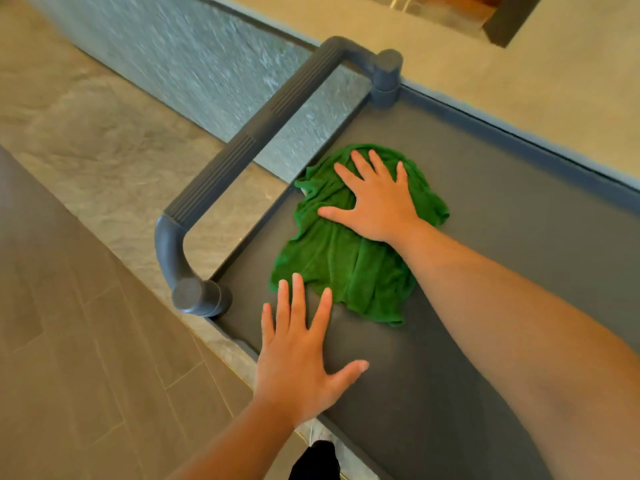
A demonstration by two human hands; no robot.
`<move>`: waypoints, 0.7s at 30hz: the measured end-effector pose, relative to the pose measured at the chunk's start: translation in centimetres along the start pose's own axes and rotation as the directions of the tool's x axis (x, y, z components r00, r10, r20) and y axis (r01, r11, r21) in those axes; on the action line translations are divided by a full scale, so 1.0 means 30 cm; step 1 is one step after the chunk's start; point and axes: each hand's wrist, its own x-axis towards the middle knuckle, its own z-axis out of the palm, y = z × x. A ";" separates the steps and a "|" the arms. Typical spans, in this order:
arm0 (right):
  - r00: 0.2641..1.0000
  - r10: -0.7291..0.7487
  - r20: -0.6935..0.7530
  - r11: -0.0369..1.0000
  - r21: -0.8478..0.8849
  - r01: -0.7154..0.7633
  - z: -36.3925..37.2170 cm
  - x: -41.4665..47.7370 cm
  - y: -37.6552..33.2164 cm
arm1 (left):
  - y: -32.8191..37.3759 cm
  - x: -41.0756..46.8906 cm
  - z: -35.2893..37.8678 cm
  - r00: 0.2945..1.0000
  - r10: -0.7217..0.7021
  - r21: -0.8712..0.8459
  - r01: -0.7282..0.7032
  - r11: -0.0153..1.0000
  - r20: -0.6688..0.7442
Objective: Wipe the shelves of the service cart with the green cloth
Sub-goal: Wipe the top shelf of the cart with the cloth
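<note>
My right hand [377,202] presses open-palmed on the crumpled green terry cloth [346,268]; my left hand [301,365] lies flat and empty on the dark grey cart shelf [519,220]. The cloth looks limp and light, so I'd press mid-bunch.

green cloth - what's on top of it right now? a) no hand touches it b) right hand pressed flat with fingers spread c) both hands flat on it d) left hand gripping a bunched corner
b: the right hand lies flat with spread fingers on the green cloth, while the left hand rests open on the bare cart shelf beside the cloth's near edge.
</note>
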 end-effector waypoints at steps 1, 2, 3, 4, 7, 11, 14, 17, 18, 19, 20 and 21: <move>1.000 0.029 -0.008 1.000 0.006 -0.029 -0.012 0.026 0.031 | 0.000 0.004 0.006 1.000 0.003 0.017 -0.003 1.000 -0.001; 0.998 0.054 -0.012 0.998 0.010 -0.054 -0.024 0.047 0.058 | 0.000 0.010 0.011 1.000 0.005 0.031 -0.005 1.000 0.003; 0.997 0.076 -0.014 0.997 0.013 -0.075 -0.034 0.064 0.079 | 0.001 0.015 0.014 1.000 0.002 0.043 -0.003 0.999 0.013; 0.995 0.094 -0.014 0.995 0.014 -0.094 -0.040 0.075 0.091 | 0.002 0.020 0.018 1.000 -0.005 0.053 0.004 0.999 0.023; 0.992 0.128 -0.015 0.992 -0.004 -0.128 -0.034 0.075 0.076 | 0.014 0.046 0.011 0.999 -0.028 0.056 0.026 0.998 0.034; 0.994 0.112 -0.001 0.994 -0.013 -0.112 -0.025 0.031 0.035 | 0.095 0.213 -0.048 0.997 -0.066 -0.024 0.066 0.998 -0.031; 0.998 0.063 -0.010 0.998 -0.011 -0.063 -0.019 -0.045 0.042 | 0.161 0.349 -0.077 0.993 -0.064 -0.038 0.061 0.997 -0.097; 0.999 0.045 -0.020 0.999 -0.013 -0.045 -0.002 -0.098 0.047 | 0.168 0.387 -0.070 0.986 0.009 -0.051 -0.018 0.999 -0.167; 0.998 0.048 -0.032 0.999 -0.008 -0.048 0.003 -0.094 0.049 | 0.161 0.382 -0.062 0.980 0.020 -0.078 -0.036 0.996 -0.198; 0.998 0.052 -0.044 0.999 -0.003 -0.052 0.003 -0.079 0.054 | 0.156 0.373 -0.057 0.974 0.021 -0.115 -0.049 0.992 -0.225; 0.997 0.056 -0.053 0.998 -0.002 -0.056 0.002 -0.057 0.061 | 0.152 0.365 -0.052 0.970 0.022 -0.144 -0.058 0.988 -0.241; 0.997 0.056 -0.058 0.998 -0.009 -0.057 -0.004 -0.033 0.072 | 0.150 0.363 -0.046 0.969 0.027 -0.154 -0.067 0.986 -0.245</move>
